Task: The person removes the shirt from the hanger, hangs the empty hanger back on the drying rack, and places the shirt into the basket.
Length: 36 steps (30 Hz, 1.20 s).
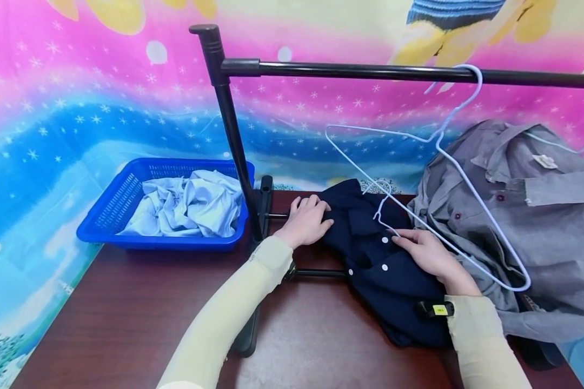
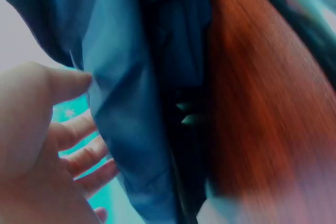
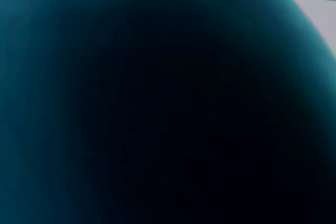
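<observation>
A navy shirt with white buttons hangs on a pale wire hanger, whose hook rises above the collar. My left hand is at the shirt's left shoulder. In the left wrist view, its thumb touches the cloth edge and the loosely spread fingers lie partly behind the navy shirt. My right hand pinches the hanger's wire with thumb and forefinger beside the front opening; its other fingers are hidden. Dark blue cloth fills nearly all of the right wrist view.
An unused pale hanger hangs from the black rack rail, in front of my right hand. A grey shirt hangs at the right. A blue basket holding light-blue cloth stands left of the rack post, on a brown table.
</observation>
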Available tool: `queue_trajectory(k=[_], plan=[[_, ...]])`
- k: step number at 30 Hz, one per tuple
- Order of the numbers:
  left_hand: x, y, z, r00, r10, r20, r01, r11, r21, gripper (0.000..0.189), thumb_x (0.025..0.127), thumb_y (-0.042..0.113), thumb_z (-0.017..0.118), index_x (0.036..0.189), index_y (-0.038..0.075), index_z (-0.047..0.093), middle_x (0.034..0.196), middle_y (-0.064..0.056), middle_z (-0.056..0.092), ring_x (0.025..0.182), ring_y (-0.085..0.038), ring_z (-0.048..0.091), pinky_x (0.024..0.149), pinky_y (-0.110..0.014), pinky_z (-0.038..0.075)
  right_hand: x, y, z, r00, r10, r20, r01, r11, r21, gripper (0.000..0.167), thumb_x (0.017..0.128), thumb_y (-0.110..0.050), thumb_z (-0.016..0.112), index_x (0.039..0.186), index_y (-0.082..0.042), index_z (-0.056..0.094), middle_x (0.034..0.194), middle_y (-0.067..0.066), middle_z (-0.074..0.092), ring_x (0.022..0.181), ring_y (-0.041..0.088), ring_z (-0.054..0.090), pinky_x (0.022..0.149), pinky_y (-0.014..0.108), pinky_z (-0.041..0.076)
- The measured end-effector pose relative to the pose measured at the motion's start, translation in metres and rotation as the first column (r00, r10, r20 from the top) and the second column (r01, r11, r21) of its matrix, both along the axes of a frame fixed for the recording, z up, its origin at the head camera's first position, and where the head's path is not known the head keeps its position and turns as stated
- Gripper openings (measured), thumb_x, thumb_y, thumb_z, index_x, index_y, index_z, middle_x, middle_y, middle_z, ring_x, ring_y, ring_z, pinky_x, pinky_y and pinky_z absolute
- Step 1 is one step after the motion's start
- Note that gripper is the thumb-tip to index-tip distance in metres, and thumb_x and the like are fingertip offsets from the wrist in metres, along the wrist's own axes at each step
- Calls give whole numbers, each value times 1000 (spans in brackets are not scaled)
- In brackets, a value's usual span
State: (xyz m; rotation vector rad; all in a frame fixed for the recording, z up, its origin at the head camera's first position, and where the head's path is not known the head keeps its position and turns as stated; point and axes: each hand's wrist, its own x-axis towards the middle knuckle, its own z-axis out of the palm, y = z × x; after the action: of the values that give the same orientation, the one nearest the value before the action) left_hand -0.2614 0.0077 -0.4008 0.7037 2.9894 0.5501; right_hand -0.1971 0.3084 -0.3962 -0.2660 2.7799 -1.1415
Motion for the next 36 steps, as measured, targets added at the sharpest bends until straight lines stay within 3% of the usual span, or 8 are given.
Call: queue_trajectory(k=[3,6,12,18,26,29,31,36], plan=[[2,-10,2,999,-4,-39,4,1000,17,24,105,36,57,123,21,65,130,-1,50,131,-25,40,119,-49,15,1,0,0,999,44,-15,-45,999,-29,41,108,-28,54,135,0,65,134,19,62,118,23,55,90,18,42],[6,-20,3,998,-21,-52,25,997,76,16,103,33,62,113,21,65,131,-1,51,130,-27,43,116,-48,24,1,0,-2,995,94,-16,-95,992,-83,37,108,-28,55,133,-5,68,133,14,64,113,13,58,88,15,44],[16,-35,3,995,-56,79,37,974,225,40,95,42,73,118,18,51,128,-4,49,93,-25,59,88,-40,48,1,-3,-4,987,158,9,-152,966,-210,38,108,-21,54,141,-4,61,113,11,73,101,11,66,85,20,50],[27,-42,4,982,-52,183,16,981,194,66,94,42,73,149,16,48,141,-9,57,126,-24,55,106,-40,43,4,-11,-5,984,176,37,-157,940,-302,46,106,-19,59,149,-6,51,108,12,74,99,18,70,82,23,53],[51,-55,22,969,-135,208,125,990,62,45,102,32,64,143,14,61,139,-5,62,131,-27,53,110,-41,40,5,-24,-7,986,143,-92,-160,960,-229,51,101,-14,66,149,-5,51,115,16,71,101,17,66,80,19,50],[62,-64,30,970,-152,187,140,987,76,42,102,30,65,140,14,63,136,-6,64,127,-26,56,109,-41,41,4,-28,-7,989,63,-133,-83,986,-145,65,97,-23,73,153,-7,45,129,19,61,97,29,63,79,29,50],[69,-70,34,975,-156,159,142,985,97,40,102,28,65,139,13,65,134,-6,65,124,-26,59,107,-41,43,3,-31,-8,989,5,-150,-15,998,-63,77,94,-35,76,157,-10,40,144,22,48,112,37,57,91,41,48],[81,-84,35,982,-164,90,143,968,204,35,100,24,68,133,14,68,128,-4,68,117,-21,63,103,-40,47,3,-34,-10,999,-4,35,3,1000,28,87,95,-58,63,162,-15,28,161,25,27,145,47,26,111,66,24]])
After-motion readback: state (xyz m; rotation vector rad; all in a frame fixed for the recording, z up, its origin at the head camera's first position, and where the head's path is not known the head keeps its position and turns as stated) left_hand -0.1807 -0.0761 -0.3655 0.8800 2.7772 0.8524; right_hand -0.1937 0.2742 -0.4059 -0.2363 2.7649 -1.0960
